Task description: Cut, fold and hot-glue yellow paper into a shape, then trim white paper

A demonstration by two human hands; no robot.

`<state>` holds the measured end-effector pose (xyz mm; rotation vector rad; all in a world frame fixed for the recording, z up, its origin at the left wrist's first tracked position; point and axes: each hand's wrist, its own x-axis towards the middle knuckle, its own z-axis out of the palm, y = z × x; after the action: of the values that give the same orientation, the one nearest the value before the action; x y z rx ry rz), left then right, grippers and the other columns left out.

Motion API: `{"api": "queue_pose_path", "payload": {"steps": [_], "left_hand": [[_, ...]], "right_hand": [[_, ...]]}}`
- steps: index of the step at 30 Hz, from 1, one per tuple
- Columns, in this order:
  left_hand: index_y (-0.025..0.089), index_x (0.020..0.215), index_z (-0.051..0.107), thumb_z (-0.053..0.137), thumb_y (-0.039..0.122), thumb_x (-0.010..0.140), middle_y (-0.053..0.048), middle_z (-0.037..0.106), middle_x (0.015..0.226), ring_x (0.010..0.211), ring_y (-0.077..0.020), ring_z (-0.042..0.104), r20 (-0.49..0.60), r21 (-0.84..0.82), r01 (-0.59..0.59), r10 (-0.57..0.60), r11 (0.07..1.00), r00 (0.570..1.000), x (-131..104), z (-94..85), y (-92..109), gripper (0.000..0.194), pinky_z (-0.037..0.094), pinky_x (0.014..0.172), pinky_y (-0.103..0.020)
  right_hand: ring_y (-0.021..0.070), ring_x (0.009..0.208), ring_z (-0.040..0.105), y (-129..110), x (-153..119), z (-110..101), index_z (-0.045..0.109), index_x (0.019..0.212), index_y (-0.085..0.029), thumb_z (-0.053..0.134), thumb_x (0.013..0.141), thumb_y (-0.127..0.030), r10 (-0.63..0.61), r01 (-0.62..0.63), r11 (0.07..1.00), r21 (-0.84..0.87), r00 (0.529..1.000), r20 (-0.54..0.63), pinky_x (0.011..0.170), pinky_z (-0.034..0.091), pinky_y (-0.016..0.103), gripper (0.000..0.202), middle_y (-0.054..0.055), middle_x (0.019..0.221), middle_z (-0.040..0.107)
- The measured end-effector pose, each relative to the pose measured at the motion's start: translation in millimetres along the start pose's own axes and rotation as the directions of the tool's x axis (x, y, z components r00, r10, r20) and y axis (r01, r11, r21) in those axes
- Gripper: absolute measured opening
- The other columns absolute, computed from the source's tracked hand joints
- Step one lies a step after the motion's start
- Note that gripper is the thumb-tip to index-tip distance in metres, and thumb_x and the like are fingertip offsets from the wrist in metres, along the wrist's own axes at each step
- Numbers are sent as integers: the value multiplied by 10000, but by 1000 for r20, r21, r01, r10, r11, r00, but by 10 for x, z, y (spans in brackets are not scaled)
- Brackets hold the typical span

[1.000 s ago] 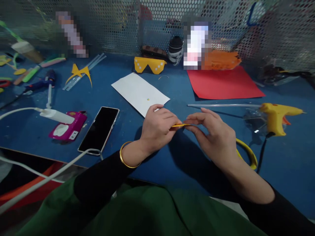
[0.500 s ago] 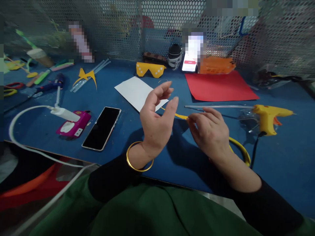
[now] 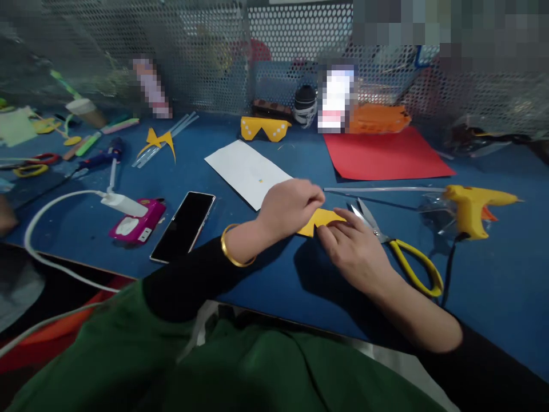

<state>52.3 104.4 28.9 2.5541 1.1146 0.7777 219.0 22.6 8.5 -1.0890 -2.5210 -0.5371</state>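
Note:
A yellow paper piece (image 3: pixel 321 220) with a notched lower edge is between my hands, just above the blue table. My right hand (image 3: pixel 358 246) pinches its right side with thumb and fingers. Over its left part is my left hand (image 3: pixel 289 209), fingers curled together and slightly blurred; what those fingers hold, if anything, is hidden. A white sheet (image 3: pixel 253 171) lies behind my left hand with a tiny yellow bit on it. Yellow-handled scissors (image 3: pixel 416 266) lie partly open beside my right hand.
A yellow glue gun (image 3: pixel 472 209) is at the right, a red sheet (image 3: pixel 386 155) behind. Yellow paper glasses (image 3: pixel 263 129) lie near the mesh. To the left are a black phone (image 3: pixel 184 226), a magenta power adapter (image 3: pixel 139 222) with a white cable and a blue glue gun (image 3: pixel 103 155).
My left hand has lowered and its fingers have curled in over the yellow paper. The paper now shows its flat face. The scissors' blades have come into sight. The view has shifted slightly.

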Motion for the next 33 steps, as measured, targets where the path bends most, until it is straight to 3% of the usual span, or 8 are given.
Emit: {"api": "queue_pose_path", "payload": {"steps": [3,7,14,17,20,25,29,33], "left_hand": [[183,881,727,584,205,922,-26,758,916,886,-193,666,75,13,-35,34,999,997,-390,-62,12,151,490,760,-321],[164,997,700,675,291,897,-42,744,970,893,-222,650,154,78,-121,108,990,982,-583,-24,-17,164,464,733,-345],[184,934,690,617,286,950,-15,722,892,829,-201,634,180,137,-217,191,967,965,-575,68,-80,126,386,679,-362],[183,963,707,593,279,967,-21,725,919,854,-198,638,205,135,-224,194,965,959,-593,44,-67,150,393,695,-363],[176,983,715,585,280,970,-33,721,941,871,-206,633,218,133,-209,177,969,960,-608,23,-45,166,401,707,-359],[169,995,714,589,265,963,-38,712,949,866,-216,617,221,123,-190,160,974,962,-604,29,-31,161,411,714,-356],[160,1012,713,599,283,958,-47,698,952,848,-217,596,212,114,-161,135,980,968,-586,52,-41,176,433,719,-357],[161,1036,715,605,301,955,-51,686,956,847,-216,581,207,115,-141,115,983,972,-581,76,-49,196,450,730,-353]], "right_hand": [[154,571,509,-45,-15,39,610,726,-182,387,958,-12,-48,48,999,-20,999,8,1025,493,388,364,-4,577,552],[139,538,487,-62,-11,52,557,689,-205,379,957,2,-12,13,1000,-14,1000,15,1036,506,374,383,-20,557,514],[124,557,562,-40,-8,42,539,755,-216,387,951,4,58,-59,997,48,998,24,1054,508,384,332,-30,580,575],[132,556,602,-18,-41,-11,566,811,-196,452,984,-115,172,-186,963,194,981,90,1063,499,440,222,-3,641,658],[187,717,701,-21,-76,-84,604,943,-165,502,990,-232,253,-298,907,297,950,182,1022,522,474,131,70,832,751],[344,1116,685,-134,-81,-116,585,1226,29,452,968,-173,148,-192,972,137,949,277,1016,503,529,354,256,1164,720],[378,1175,658,-202,-68,-65,596,1213,111,457,924,-109,87,-106,993,59,960,267,1079,450,528,389,307,1199,695],[395,1197,641,-211,-80,-35,572,1257,127,463,919,-121,85,-101,994,42,958,274,1075,453,535,433,322,1257,662]]}}
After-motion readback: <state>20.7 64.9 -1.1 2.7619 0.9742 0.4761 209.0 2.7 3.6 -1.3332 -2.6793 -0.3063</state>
